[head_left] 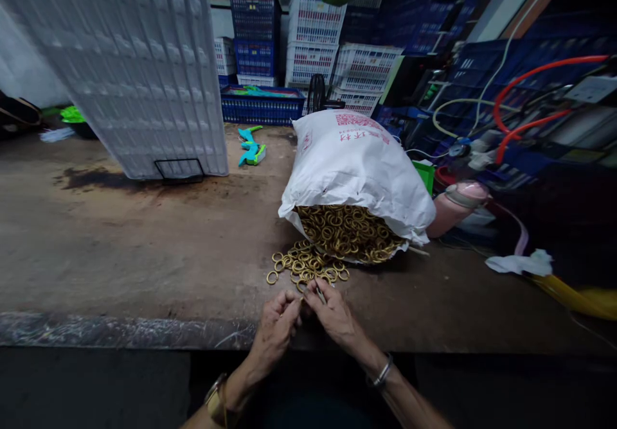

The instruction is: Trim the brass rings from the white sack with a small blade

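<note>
My left hand is closed in a pinch at the table's front edge. Whatever sits between its fingertips is too small to make out. Close beside it, my right hand grips a slim metal tool whose kind I cannot tell. The fingertips of both hands nearly meet. Just beyond them lies a loose pile of brass-coloured rings. They have spilled from the open mouth of a white woven sack, which lies on its side full of more such rings.
A tall translucent ribbed panel stands on the wooden table at the left. Turquoise-and-green clips lie behind it. A pink bottle and red hoses are at the right. Stacked crates line the back.
</note>
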